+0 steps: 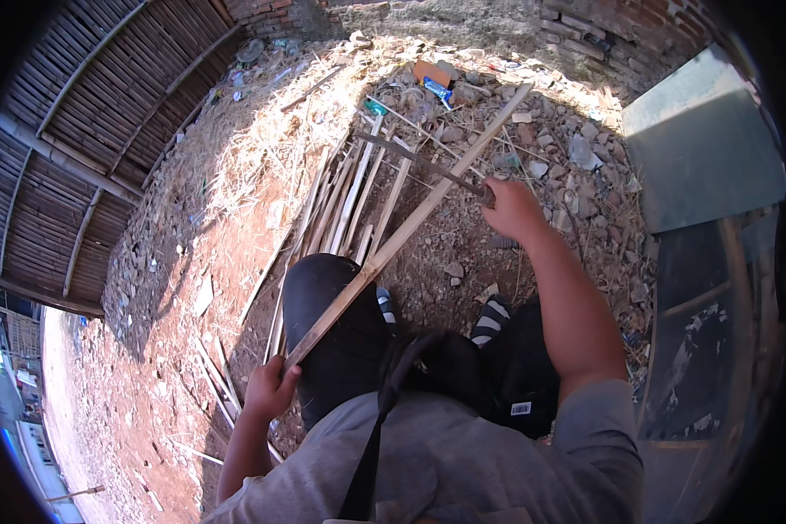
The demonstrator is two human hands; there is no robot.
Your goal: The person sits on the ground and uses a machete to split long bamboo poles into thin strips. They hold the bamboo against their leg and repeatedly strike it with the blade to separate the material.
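Observation:
My left hand is closed round the near end of a long bamboo strip. The strip slants up and away to the right, passing over my left knee. My right hand grips the handle of a machete, whose dark, narrow blade points to the far left. In the picture the blade crosses the strip close to the handle; whether it touches the strip I cannot tell. Beyond my left knee, a bundle of split bamboo strips lies on the ground.
Rubble and stones cover the ground at the right, with litter such as a blue wrapper. A bamboo-slat wall stands on the left, a brick wall at the back. Grey-green sheeting leans at the right. Loose strips lie at my left.

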